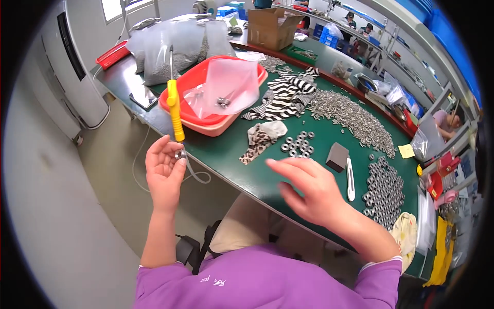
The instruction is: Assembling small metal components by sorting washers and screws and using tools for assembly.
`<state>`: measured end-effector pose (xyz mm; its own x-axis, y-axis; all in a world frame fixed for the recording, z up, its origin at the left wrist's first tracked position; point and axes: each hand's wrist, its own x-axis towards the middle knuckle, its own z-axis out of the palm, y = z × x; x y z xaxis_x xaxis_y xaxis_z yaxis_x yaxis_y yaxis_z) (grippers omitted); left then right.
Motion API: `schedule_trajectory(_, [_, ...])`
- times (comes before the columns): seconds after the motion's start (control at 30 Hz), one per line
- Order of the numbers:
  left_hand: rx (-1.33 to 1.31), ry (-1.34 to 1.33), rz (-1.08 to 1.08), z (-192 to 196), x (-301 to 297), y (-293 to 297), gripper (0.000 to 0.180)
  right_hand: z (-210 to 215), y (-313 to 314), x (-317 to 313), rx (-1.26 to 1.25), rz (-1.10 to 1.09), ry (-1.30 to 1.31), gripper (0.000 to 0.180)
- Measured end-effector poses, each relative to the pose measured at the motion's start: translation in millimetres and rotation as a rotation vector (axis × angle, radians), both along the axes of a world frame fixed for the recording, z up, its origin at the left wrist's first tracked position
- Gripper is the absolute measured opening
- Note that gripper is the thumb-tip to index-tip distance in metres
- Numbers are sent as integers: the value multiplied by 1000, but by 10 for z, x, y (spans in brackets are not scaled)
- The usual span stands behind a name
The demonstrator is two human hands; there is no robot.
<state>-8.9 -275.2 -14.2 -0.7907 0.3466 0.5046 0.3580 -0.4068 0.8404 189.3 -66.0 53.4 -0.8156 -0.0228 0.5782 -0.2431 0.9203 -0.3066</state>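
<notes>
Steel ring (180, 153), small, hard and likely slick, sits pinched at its rim in the left hand (163, 172); right hand (314, 193) hovers open, grip empty.

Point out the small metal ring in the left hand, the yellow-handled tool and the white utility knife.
metal ring (180, 153), head view, on its rim between the fingertips
yellow-handled tool (175, 110), head view, middle of the yellow handle
white utility knife (350, 180), head view, middle of its body

Your right hand (309, 193) hovers over bare green table (242, 170). Ahead, loose metal rings (298, 144) and a patterned cloth (262, 138) crowd the way; a grey block (337, 156) sits right.
</notes>
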Motion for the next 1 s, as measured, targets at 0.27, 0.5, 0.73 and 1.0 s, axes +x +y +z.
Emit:
schedule_trajectory(0.27, [74, -117, 108, -102, -89, -371, 54, 18, -595, -1954, -209, -66, -4, 76])
schedule_trajectory(0.5, [25, -230, 227, -365, -13, -659, 70, -138, -665, -2746, -389, -218, -262, 64])
schedule_trajectory(0.73, [-20, -131, 295, -427, -81, -722, 79, 75, -790, -2598, -683, 62, 219, 28])
schedule_trajectory(1.0, [-164, 6, 401, -282, -182, -707, 85, 109, -784, -899, -464, 232, -479, 30])
